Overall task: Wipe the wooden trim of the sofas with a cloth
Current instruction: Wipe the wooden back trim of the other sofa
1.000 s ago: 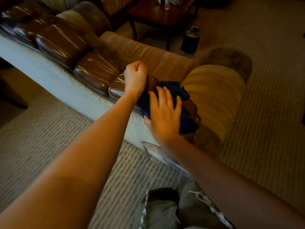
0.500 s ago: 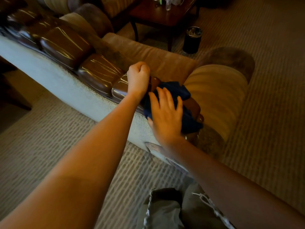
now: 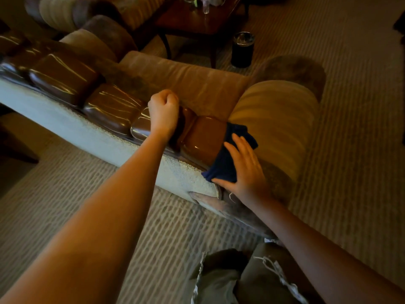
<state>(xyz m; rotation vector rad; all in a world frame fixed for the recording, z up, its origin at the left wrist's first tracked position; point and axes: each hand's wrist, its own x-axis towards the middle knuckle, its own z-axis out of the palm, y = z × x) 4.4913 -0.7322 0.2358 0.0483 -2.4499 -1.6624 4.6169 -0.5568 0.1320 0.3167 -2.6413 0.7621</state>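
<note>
Glossy brown wooden trim (image 3: 203,139) runs in rounded lobes along the top of the sofa back (image 3: 98,139). A dark blue cloth (image 3: 225,163) lies over the right end of the trim, beside the padded armrest (image 3: 278,119). My right hand (image 3: 245,170) presses the cloth against the trim end with straight fingers. My left hand (image 3: 164,115) is a fist resting on top of the trim, just left of the bare last lobe; whether it holds anything is hidden.
A tan seat cushion (image 3: 192,84) lies beyond the trim. Farther back stand a dark wooden side table (image 3: 197,20) with glassware and a black cylindrical bin (image 3: 242,50) on the carpet. A second sofa's armrest (image 3: 103,34) sits at upper left. My knees show at the bottom.
My right hand has slid the cloth rightward and down off the last lobe of trim to its end, uncovering that lobe. The left fist has stayed on the trim.
</note>
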